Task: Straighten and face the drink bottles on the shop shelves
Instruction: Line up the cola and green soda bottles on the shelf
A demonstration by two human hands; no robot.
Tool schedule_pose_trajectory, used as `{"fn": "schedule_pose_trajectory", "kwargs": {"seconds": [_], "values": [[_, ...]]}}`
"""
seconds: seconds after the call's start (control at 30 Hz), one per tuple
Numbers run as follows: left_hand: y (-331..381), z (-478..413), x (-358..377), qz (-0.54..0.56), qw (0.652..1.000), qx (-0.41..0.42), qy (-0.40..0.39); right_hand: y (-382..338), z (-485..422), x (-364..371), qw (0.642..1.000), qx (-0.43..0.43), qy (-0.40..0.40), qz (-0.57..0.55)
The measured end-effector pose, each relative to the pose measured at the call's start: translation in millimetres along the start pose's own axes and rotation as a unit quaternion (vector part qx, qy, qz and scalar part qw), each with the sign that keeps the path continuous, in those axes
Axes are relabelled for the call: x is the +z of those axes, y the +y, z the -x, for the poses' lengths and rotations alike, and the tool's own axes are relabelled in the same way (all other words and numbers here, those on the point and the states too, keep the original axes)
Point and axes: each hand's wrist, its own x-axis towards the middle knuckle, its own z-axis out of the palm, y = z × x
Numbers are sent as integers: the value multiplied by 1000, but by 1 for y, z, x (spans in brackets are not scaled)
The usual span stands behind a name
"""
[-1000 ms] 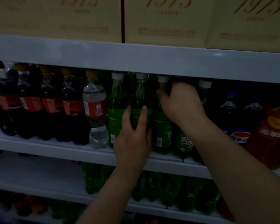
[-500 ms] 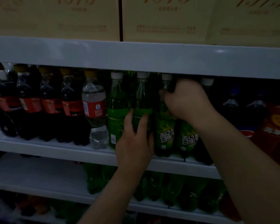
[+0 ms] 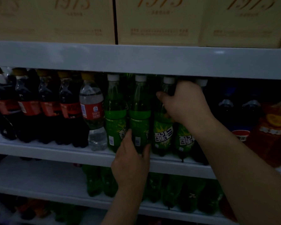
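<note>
L hand gripped the base of the 2nd green bottle, fingers and thumb either side, prob. a low hold for twisting it, since its logo sat off at the right edge. R hand clasped the shoulder of the 3rd green bottle, thumb by the neck, likely steadying it w/ label already front. Both bottles stood on the middle shelf, right of the water bottle.

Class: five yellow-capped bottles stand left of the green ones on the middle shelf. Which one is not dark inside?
The rightmost one, the clear bottle with a red label, beside the first green bottle. The other four are dark cola bottles.
</note>
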Motion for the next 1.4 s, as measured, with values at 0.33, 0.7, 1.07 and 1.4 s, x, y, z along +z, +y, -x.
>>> {"fn": "schedule_pose_trajectory", "kwargs": {"seconds": [0.33,0.7,1.07,1.4], "values": [[11,-3,11,6,996,-64,-66,-1,35,0,964,-139,161,161],[-5,-5,1,139,981,-38,-127,-35,1,15,990,-70,-97,-75],[-11,9,-10,55,997,-17,-57,-41,-7,21,996,-70,-60,20],[-14,10,-10,54,995,14,-88,-35,5,12,995,-87,-20,42]]}}
